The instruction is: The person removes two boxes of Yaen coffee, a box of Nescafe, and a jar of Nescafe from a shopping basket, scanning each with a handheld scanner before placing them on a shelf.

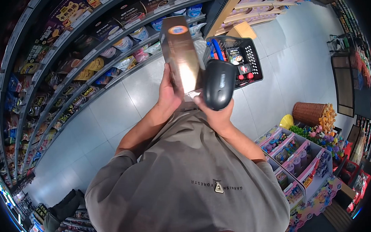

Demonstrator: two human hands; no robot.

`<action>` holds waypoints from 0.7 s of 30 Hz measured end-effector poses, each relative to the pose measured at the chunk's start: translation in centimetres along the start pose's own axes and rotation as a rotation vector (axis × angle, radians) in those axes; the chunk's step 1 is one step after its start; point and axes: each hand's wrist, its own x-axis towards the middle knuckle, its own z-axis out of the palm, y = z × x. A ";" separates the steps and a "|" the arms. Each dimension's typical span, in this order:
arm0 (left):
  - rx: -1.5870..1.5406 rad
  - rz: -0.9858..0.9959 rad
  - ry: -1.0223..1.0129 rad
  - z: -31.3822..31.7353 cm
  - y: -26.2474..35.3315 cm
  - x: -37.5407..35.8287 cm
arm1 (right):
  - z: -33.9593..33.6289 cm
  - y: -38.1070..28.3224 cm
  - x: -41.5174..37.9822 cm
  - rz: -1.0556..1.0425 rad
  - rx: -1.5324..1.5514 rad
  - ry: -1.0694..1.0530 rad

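Note:
My left hand (169,91) is closed on a tall brown box (179,48) with a shiny lower part and an orange and blue oval label near its top. Beside it, my right hand (217,114) grips a black handheld scanner (219,84) by its lower end. The scanner's rounded back faces up, close to the right side of the box. Behind the scanner, a black shopping basket (256,60) with a blue handle rests on the floor, holding dark packages and red-capped items.
Shelves of packaged goods (122,26) curve along the left and front. A cardboard box (242,31) is behind the basket. To the right are a divided display stand (296,160) and a wicker basket (307,112). Another person (57,215) is at the lower left.

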 end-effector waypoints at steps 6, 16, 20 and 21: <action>0.348 0.345 0.040 -0.7 0.3 0.8 | -1.6 1.7 1.2 0.151 0.382 0.254; 0.515 0.498 -0.048 3.6 0.2 -2.2 | -3.7 4.2 3.2 0.275 0.556 0.212; 0.434 0.511 -0.143 4.9 -0.9 -3.2 | -4.6 5.8 3.0 0.289 0.758 0.120; 0.423 0.511 -0.151 4.6 -1.4 -3.1 | -4.8 6.2 2.9 0.321 0.840 0.089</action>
